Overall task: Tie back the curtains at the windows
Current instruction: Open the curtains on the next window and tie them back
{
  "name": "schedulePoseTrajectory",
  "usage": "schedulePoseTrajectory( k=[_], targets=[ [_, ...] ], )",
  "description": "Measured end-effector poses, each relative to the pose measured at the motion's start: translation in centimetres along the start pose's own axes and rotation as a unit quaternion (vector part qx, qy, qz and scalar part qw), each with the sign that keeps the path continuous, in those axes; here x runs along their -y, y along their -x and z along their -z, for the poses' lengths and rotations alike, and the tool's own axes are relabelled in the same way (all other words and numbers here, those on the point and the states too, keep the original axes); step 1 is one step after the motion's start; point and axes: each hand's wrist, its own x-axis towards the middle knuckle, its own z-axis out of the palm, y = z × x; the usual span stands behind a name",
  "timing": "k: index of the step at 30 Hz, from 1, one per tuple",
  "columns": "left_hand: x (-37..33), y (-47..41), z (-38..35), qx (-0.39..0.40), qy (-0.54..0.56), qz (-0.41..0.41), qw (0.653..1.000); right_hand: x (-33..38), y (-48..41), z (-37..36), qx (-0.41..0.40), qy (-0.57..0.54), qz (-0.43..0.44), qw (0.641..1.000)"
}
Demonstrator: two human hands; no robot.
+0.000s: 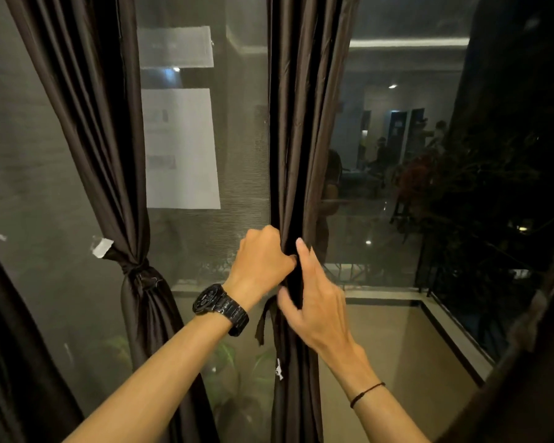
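Note:
A dark brown curtain (304, 129) hangs gathered at the middle of the window. My left hand (263, 260), with a black watch on its wrist, is clenched on the curtain's left side. On the right side my right hand (314, 302) wraps the same bunch, thumb in front and fingers behind the folds. A short strip of brown tie-back fabric (263, 321) dangles just below my hands. To the left, another brown curtain (90, 123) is bound at a knot (135, 270).
Sheets of paper (179, 148) are stuck on the glass between the two curtains. More dark curtain fabric hangs at the far left (16, 346) and far right edge (531, 362). Outside lie a balcony floor with a railing (454, 321) and plants (231, 372).

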Motion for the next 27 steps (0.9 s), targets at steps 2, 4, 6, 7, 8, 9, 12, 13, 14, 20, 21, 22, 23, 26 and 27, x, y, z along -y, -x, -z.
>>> schedulePoseTrajectory(
  k=[2,4,6,7,8,9,12,13,14,20,21,22,23,26,27],
  targets=[
    [0.6,0.2,-0.6,0.028,0.043,0.011,0.999,0.4,1.4,-1.0,0.028,0.036,-0.033,0.998],
    [1.2,0.5,-0.6,0.076,0.086,0.020,0.993,0.7,2.4,-1.9,0.052,0.054,-0.072,0.995],
    [2.0,0.8,-0.6,0.157,0.118,0.011,0.981,0.6,3.2,-2.4,0.067,0.064,-0.092,0.992],
    [2.6,1.0,-0.6,0.201,0.144,0.008,0.969,0.5,3.5,-2.5,0.071,0.066,-0.097,0.991],
    [3.0,1.2,-0.7,0.243,0.182,0.001,0.953,0.4,3.8,-2.6,0.073,0.065,-0.103,0.990],
    [3.5,1.4,-0.8,0.271,0.227,-0.004,0.935,0.3,4.1,-2.7,0.071,0.061,-0.111,0.989],
    [4.5,2.6,-1.4,0.240,0.322,0.016,0.916,-0.3,4.8,-2.9,0.064,0.030,-0.137,0.988],
    [4.9,3.1,-1.8,0.200,0.316,0.024,0.927,-0.4,5.0,-2.8,0.060,0.019,-0.139,0.988],
    [5.2,3.7,-2.3,0.166,0.295,0.031,0.940,-0.5,5.1,-2.7,0.058,0.010,-0.137,0.989],
    [6.5,6.2,-5.8,0.182,0.132,0.033,0.974,0.0,6.0,-2.6,0.054,-0.021,-0.115,0.992],
    [6.6,6.4,-6.0,0.172,0.134,0.036,0.975,0.1,6.1,-2.5,0.055,-0.024,-0.115,0.992],
    [6.7,6.5,-6.1,0.157,0.132,0.040,0.978,0.1,6.2,-2.4,0.055,-0.026,-0.116,0.991],
    [6.8,6.7,-6.0,0.139,0.136,0.047,0.980,0.1,6.3,-2.3,0.055,-0.028,-0.118,0.991],
    [7.6,6.4,-5.5,0.029,0.156,0.124,0.979,-0.1,6.6,-2.0,0.060,-0.036,-0.133,0.989],
    [7.9,6.1,-5.3,-0.026,0.156,0.135,0.978,-0.1,6.7,-1.9,0.070,-0.037,-0.143,0.987]
  ],
)
